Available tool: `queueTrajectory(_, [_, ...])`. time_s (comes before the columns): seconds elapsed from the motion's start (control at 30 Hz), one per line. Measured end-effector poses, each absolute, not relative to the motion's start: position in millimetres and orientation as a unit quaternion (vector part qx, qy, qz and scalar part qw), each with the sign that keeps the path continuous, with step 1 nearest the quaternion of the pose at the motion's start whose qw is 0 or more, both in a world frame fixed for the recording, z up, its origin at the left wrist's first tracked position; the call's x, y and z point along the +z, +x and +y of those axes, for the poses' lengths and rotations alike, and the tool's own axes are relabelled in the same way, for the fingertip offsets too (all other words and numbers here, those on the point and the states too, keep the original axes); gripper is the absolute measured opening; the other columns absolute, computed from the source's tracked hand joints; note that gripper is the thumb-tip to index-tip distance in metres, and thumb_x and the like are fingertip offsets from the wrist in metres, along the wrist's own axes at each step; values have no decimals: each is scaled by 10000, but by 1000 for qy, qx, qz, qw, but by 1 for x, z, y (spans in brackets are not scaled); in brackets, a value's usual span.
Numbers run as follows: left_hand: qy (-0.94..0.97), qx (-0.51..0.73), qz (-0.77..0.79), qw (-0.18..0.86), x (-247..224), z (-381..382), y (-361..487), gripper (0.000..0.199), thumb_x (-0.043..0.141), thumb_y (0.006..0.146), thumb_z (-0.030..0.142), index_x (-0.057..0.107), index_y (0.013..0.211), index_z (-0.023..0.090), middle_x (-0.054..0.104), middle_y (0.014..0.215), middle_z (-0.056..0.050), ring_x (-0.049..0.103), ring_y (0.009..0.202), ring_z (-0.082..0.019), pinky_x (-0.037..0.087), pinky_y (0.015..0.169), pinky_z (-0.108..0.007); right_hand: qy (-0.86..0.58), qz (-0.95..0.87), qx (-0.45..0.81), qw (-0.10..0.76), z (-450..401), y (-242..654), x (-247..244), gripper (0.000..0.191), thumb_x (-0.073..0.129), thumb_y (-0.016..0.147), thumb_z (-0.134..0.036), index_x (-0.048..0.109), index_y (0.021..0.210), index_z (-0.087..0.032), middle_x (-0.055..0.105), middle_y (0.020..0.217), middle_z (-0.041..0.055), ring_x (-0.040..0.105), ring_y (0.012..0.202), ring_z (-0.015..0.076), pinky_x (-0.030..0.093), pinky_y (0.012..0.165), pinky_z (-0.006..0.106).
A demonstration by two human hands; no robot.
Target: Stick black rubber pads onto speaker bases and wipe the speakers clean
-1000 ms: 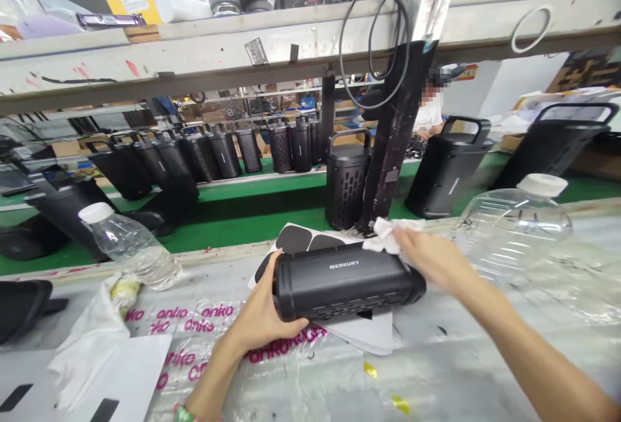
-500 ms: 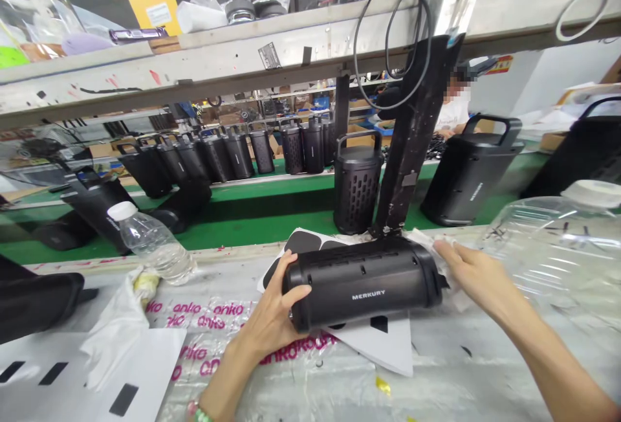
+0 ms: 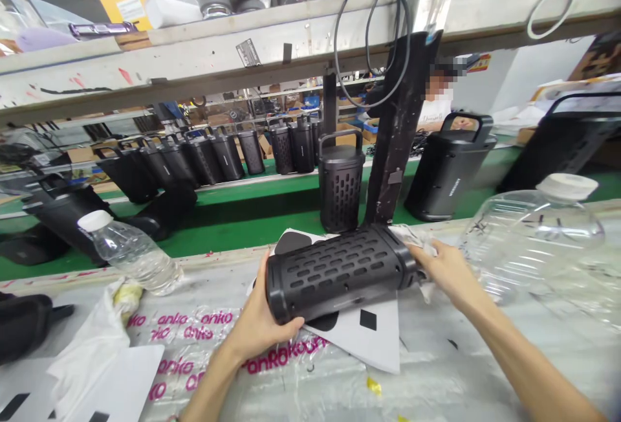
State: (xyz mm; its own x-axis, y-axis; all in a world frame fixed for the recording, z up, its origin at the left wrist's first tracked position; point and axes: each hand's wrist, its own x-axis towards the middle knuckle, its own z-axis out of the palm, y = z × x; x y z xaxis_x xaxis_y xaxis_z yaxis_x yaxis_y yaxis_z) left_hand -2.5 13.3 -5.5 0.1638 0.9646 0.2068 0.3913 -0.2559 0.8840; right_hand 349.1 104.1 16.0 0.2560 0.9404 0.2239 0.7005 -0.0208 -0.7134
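Observation:
A black portable speaker (image 3: pixel 339 266) lies on its side above the bench, its slotted grille turned up toward me. My left hand (image 3: pixel 264 309) is wrapped round its left end, thumb in front and fingers behind. At the other end my right hand (image 3: pixel 444 270) pinches a white cloth (image 3: pixel 412 235) against the speaker's handle end; the fingertips are partly hidden. Under the speaker lies a white sheet with black stickers (image 3: pixel 383 344).
Several black speakers (image 3: pixel 342 179) stand along the green conveyor (image 3: pixel 272 215). A small water bottle (image 3: pixel 130 250) leans at left, a large clear jug (image 3: pixel 533 241) at right. A dark post (image 3: pixel 395 144) and shelf (image 3: pixel 194 66) rise ahead. A co-worker (image 3: pixel 439 101) is beyond.
The speaker has rolled about its length: its logo side faced me before, now its grille shows. My left thumb has moved lower, and my view has shifted a little right.

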Motion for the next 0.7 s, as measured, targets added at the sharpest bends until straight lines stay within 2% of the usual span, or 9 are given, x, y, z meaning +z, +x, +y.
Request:
queueTrajectory(0.1, [723, 372, 503, 293, -6, 15, -12, 1150, 738, 725, 250, -92, 1518, 330, 328, 1525, -129, 424, 1375, -333, 315, 1166, -572, -695, -600, 147, 368, 101, 341, 16, 484, 468, 755, -701, 466, 587, -247, 622, 589, 74, 615, 619, 271, 478, 597, 363])
queueTrajectory(0.2, [728, 369, 493, 301, -6, 14, -15, 1135, 724, 729, 223, -86, 1515, 338, 327, 1521, -139, 479, 1325, -323, 403, 1115, -535, -702, -595, 99, 379, 92, 339, 22, 509, 361, 823, -701, 410, 569, -262, 539, 516, 64, 574, 585, 273, 442, 588, 372])
queueTrajectory(0.27, [720, 370, 492, 320, -7, 14, -14, 1154, 712, 742, 225, -138, 1515, 334, 372, 1489, -143, 549, 1244, -301, 452, 1073, -517, -694, -587, 41, 416, 84, 335, 27, 524, 272, 904, -659, 489, 679, -238, 583, 608, 93, 604, 667, 299, 460, 623, 395])
queueTrajectory(0.33, [717, 367, 493, 329, -8, 14, -13, 1177, 709, 748, 229, -180, 1512, 334, 407, 1461, -138, 590, 1176, -280, 469, 1054, -513, -648, -618, -8, 444, 76, 325, 30, 552, 230, 958, -605, 575, 842, -190, 656, 798, 146, 638, 824, 326, 497, 711, 433])
queueTrajectory(0.43, [732, 369, 484, 306, -6, 15, -12, 1177, 737, 708, 210, -105, 1525, 315, 359, 1494, -136, 511, 1279, -305, 402, 1123, -512, -536, -721, -45, 436, 69, 299, 24, 521, 285, 987, -536, 645, 988, -161, 694, 1028, 153, 628, 1026, 328, 498, 902, 474])
queueTrajectory(0.5, [740, 375, 475, 294, -2, 16, -11, 1149, 752, 679, 189, -23, 1522, 285, 344, 1496, -139, 450, 1337, -318, 374, 1148, -489, -446, -780, -124, 420, 66, 281, 17, 397, 366, 1010, -403, 664, 1017, -141, 705, 1025, 135, 626, 1042, 305, 471, 984, 472])
queueTrajectory(0.6, [734, 378, 470, 310, 3, 15, -10, 1126, 746, 670, 167, 6, 1513, 272, 401, 1437, -133, 524, 1247, -289, 445, 1083, -439, -341, -805, -256, 413, 64, 256, 11, 241, 452, 991, -190, 662, 1022, -78, 703, 939, 152, 638, 987, 289, 490, 966, 454])
queueTrajectory(0.7, [732, 385, 462, 320, 3, 15, -10, 1119, 739, 671, 155, 12, 1513, 281, 419, 1420, -124, 560, 1191, -266, 470, 1051, -415, -309, -811, -258, 424, 65, 230, 17, 249, 447, 992, -179, 671, 1023, -75, 707, 949, 160, 649, 972, 283, 533, 909, 438])
